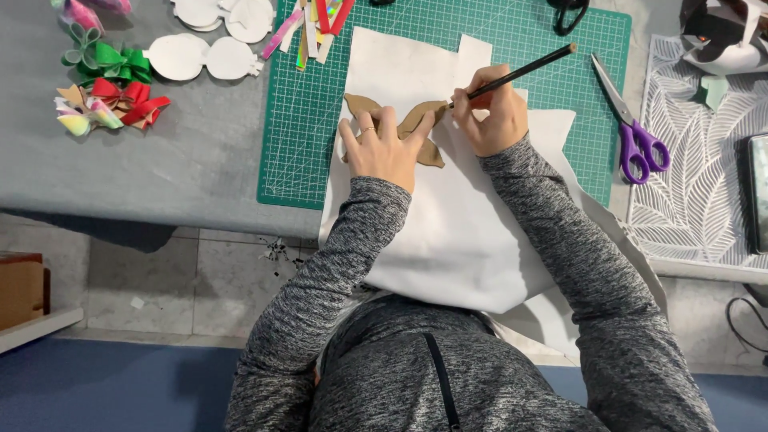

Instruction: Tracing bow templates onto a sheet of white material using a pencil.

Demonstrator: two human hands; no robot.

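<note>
Tracing around a brown cardboard template (422, 128) onto white fabric (448, 232), mid-outline. Left hand (382, 146) spread flat, pressing the template down. Right hand (494, 112) just beside it, pinching a black pencil (520, 73), tip at the template's edge. Next, probably: steady pressure, pencil hugging the edge. Purple-handled scissors (636, 136) lying well right of the right hand.

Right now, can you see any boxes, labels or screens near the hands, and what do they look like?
Screen: a dark, flat device at the right edge, lying on the white leaf-patterned mat; rectangular, black, only partly in view.
Box: a brown cardboard-like box at the far left, below the table; only partly seen.
</note>
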